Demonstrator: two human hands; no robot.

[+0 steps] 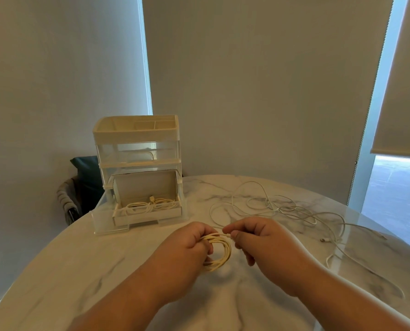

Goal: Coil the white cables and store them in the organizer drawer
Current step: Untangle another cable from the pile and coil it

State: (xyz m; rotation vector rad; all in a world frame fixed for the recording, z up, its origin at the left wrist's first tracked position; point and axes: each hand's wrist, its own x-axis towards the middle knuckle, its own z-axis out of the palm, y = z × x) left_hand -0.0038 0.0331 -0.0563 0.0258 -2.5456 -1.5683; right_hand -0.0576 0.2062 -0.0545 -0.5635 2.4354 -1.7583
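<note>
Left hand (189,244) grips the coil (219,253), fingers curled through its loops, above the table (68,271). Right hand (254,237) pinches the cable end at the coil's top. Bottom drawer (137,211) of the organizer (137,149) stands pulled out, a coiled cable (149,204) inside it. Loose cables (282,206) lie tangled on the table to the right, well apart from the drawer.
</note>
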